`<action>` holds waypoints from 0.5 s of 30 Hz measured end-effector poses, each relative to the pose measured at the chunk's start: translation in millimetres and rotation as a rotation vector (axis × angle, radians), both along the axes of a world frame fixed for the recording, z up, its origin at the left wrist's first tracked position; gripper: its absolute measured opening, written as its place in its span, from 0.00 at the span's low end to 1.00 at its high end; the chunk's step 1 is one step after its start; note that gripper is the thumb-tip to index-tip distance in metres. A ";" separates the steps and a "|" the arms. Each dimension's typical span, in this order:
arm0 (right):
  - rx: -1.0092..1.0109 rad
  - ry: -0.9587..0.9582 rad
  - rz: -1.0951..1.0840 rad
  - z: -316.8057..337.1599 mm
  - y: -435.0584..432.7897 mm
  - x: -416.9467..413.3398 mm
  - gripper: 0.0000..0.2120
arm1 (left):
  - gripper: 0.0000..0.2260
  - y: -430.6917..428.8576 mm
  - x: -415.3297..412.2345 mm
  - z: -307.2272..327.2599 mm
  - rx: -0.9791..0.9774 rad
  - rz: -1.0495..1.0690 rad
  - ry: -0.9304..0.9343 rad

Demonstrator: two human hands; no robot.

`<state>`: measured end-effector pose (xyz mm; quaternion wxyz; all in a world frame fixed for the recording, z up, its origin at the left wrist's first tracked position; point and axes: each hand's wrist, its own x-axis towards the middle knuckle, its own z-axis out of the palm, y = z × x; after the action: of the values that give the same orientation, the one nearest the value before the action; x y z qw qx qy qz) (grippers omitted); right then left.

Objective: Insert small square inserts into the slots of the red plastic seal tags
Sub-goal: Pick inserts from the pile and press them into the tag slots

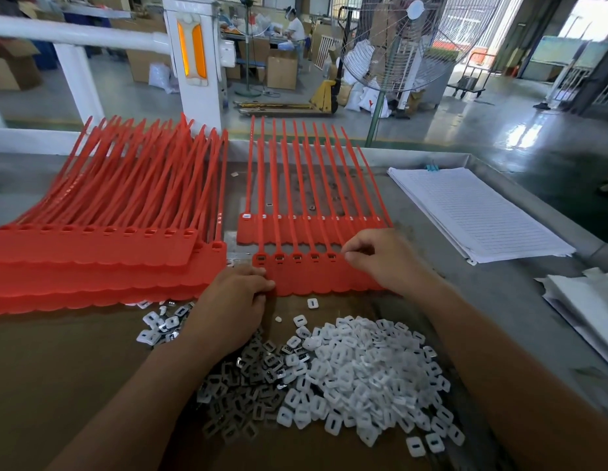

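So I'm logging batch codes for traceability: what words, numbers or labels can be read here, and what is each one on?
Nothing here is legible.
White marks on one red tag strap: too small to read.
Red mark on a white sack on the floor: blurred, unreadable.
On the stack of paper: ruled lines only, no writing visible.

We see the long red plastic seal tags (312,277) as smooth with a soft sheen, and the small square white plastic inserts (363,368) as matt (the square metal clips (248,379) beside them gleam). Beneath lies matt brown cardboard (74,368) on a dull grey metal table (499,300).
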<state>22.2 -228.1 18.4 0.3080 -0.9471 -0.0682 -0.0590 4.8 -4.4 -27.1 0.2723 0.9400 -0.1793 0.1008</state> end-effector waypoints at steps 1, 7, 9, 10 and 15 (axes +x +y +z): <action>-0.024 0.034 0.061 4.2 8.3 -7.8 0.04 | 0.14 -0.1 0.2 -0.1 0.001 -0.001 0.000; -0.177 0.168 0.421 12.4 56.5 -43.6 0.07 | 0.14 1.6 -0.3 -2.2 0.005 -0.005 -0.007; -0.227 0.170 0.496 9.6 67.5 -49.1 0.08 | 0.14 1.4 0.4 -3.0 0.004 -0.013 -0.004; -0.250 0.173 0.521 7.4 71.9 -50.6 0.09 | 0.14 1.4 0.7 -3.1 0.003 -0.018 -0.003; -0.275 0.156 0.509 -0.9 82.8 -51.5 0.11 | 0.14 2.8 1.0 -3.2 -0.004 -0.039 -0.007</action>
<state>-29.3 -145.3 17.5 0.1862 -0.9340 -0.2869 0.1029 5.8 -1.7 -30.3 0.2755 0.9353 -0.1985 0.0990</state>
